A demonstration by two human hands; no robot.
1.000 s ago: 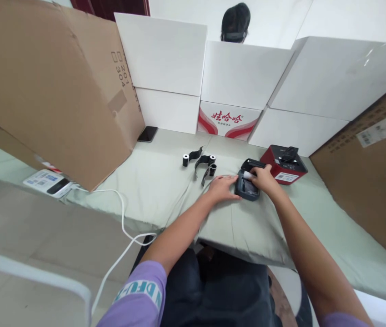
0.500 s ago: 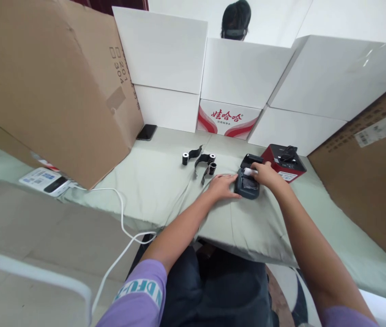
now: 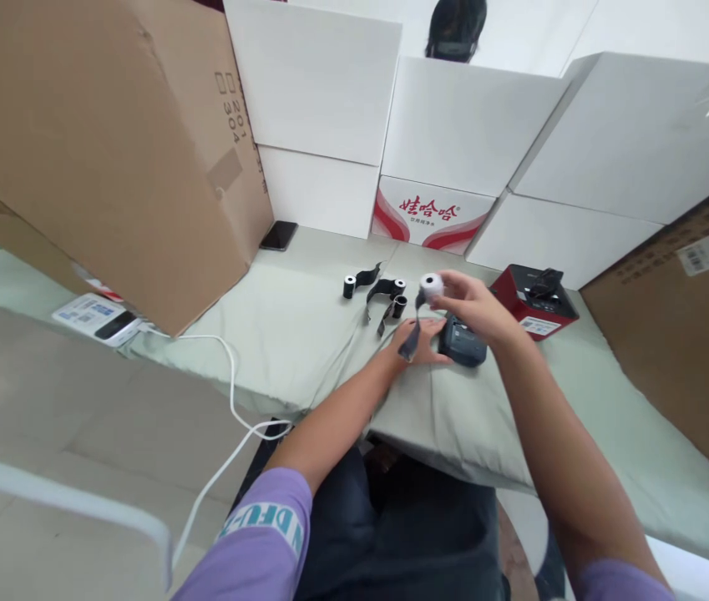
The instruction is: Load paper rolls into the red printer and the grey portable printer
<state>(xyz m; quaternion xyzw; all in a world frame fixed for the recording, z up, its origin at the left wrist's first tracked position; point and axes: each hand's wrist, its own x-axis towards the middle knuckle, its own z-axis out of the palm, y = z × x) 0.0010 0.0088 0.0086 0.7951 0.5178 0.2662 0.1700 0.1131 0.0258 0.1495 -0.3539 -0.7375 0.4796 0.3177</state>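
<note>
My right hand (image 3: 474, 305) is raised above the table and pinches a small white paper roll (image 3: 432, 286), from which a dark strip (image 3: 412, 334) hangs down. My left hand (image 3: 417, 342) lies flat on the green cloth, fingers against the left side of a small black printer (image 3: 463, 343). The printer sits just below and right of the lifted roll. Three more small rolls with dark tails (image 3: 377, 291) lie a little further back on the cloth.
A red and black printer (image 3: 535, 300) stands right of the black one. White boxes (image 3: 454, 133) wall the back, large cardboard boxes (image 3: 97, 142) flank both sides. A phone (image 3: 279, 235), a white device (image 3: 98, 318) and a white cable (image 3: 229, 401) lie left. A person's head (image 3: 455, 29) shows behind.
My right hand has lifted the paper roll out of the black printer and carried it up and left, its dark strip trailing. The left hand stayed against the printer.
</note>
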